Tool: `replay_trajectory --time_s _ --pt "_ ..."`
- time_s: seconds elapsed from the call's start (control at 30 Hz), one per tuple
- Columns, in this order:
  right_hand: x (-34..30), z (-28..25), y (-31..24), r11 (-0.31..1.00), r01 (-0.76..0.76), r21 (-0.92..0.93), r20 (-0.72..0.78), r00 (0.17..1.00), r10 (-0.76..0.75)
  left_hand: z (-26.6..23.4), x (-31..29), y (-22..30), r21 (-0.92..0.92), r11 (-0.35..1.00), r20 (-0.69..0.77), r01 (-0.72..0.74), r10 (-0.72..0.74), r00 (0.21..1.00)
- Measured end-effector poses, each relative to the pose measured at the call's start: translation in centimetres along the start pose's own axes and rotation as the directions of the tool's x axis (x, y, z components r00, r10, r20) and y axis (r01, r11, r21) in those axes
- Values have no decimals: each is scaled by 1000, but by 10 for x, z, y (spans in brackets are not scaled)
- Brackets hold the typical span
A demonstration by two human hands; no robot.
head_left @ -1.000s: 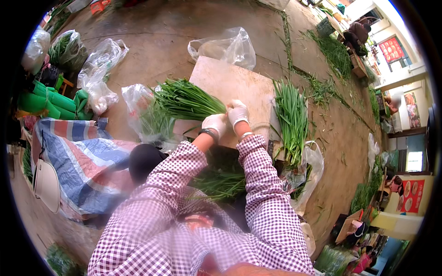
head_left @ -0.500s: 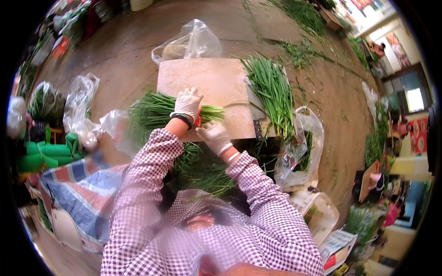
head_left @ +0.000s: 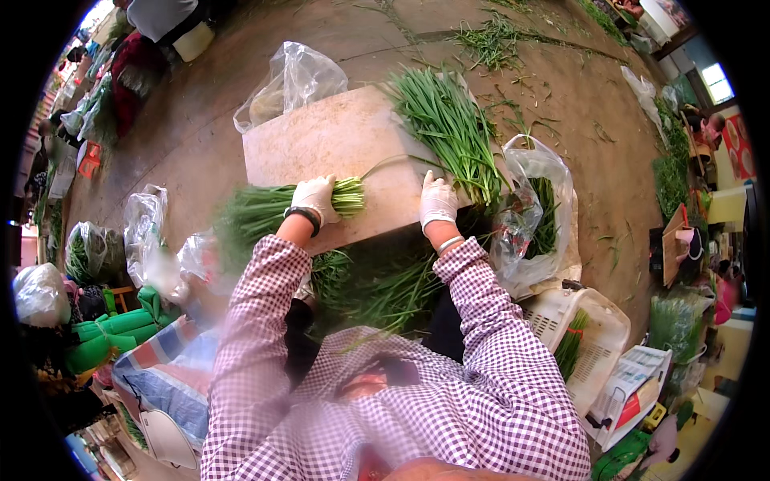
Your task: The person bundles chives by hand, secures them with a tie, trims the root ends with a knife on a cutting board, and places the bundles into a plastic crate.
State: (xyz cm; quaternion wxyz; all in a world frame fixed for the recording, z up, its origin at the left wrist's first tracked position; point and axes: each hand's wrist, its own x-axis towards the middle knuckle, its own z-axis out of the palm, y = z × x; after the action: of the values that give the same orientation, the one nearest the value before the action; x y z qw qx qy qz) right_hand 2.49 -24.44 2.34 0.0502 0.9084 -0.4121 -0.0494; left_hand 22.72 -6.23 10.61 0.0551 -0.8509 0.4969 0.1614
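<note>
While your left hand (head_left: pixel 314 200) wraps the green bunch (head_left: pixel 269 210) near its pale ends (head_left: pixel 350 196), over the left side of the board (head_left: pixel 321 136), your right hand (head_left: pixel 438 202) rests beside the leafy pile (head_left: pixel 449 128), fingers partly extended; whether it pinches anything, one cannot tell. Probably the bunch is light, flexible, easily bruised, best held at firmer stems. It shows no readable label.

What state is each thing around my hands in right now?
Left hand: closed around green stalks
Green stalks: gripped, pale ends pointing right
Right hand: at the board's near edge, grasp unclear
Board: partly covered
Leafy pile: spread on the board's right side
Clear bag: partly filled with greens
White crate: uncovered, red-banded bunch inside
</note>
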Motion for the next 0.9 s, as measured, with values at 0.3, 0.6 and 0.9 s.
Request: replay_trajectory --time_s 0.3,0.6,0.9 --pt "-15 -63 -6 808 36 589 17 998 -57 35 -21 4 8 958 -312 288 -271 911" --pt "3 -69 4 -153 -162 975 186 969 162 0 -25 8 10 985 96 170 -170 981" --pt "-62 -59 -19 212 24 977 -6 996 -88 35 -29 25 -9 940 -394 342 -318 862"
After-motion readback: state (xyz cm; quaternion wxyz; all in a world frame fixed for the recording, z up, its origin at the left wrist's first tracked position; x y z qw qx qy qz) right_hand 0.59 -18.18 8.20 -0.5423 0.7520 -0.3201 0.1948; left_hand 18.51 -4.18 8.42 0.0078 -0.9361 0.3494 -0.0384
